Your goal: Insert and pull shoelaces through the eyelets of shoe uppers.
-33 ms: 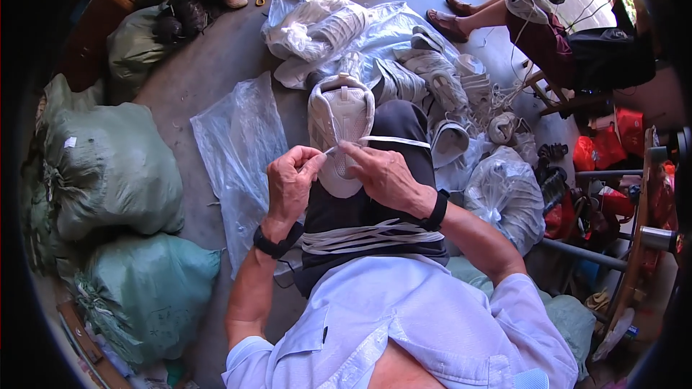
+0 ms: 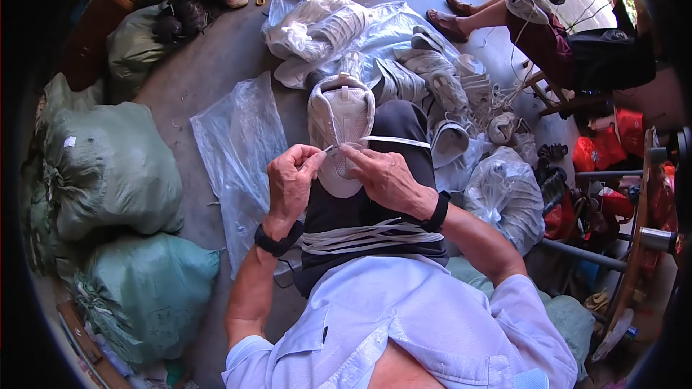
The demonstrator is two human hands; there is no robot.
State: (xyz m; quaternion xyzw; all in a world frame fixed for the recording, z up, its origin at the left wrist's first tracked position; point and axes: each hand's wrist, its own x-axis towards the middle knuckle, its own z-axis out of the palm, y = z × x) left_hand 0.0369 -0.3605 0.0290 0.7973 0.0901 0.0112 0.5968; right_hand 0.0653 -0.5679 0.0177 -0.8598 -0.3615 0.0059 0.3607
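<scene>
A white shoe (image 2: 340,126) rests on the person's lap, the left hand (image 2: 292,176) pinching a white lace (image 2: 393,141) at its eyelets and the right hand (image 2: 386,176) closed on the shoe's tongue; green sacks (image 2: 115,173) at left, clear plastic bag (image 2: 238,144) on the floor beside

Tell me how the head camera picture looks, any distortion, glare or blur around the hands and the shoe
Head view: strong fisheye bending with a dark rim at the corners; daylight is bright, glaring at upper right; the white shoe, left hand and right hand are sharp and evenly lit; edges soften toward the rim.
</scene>
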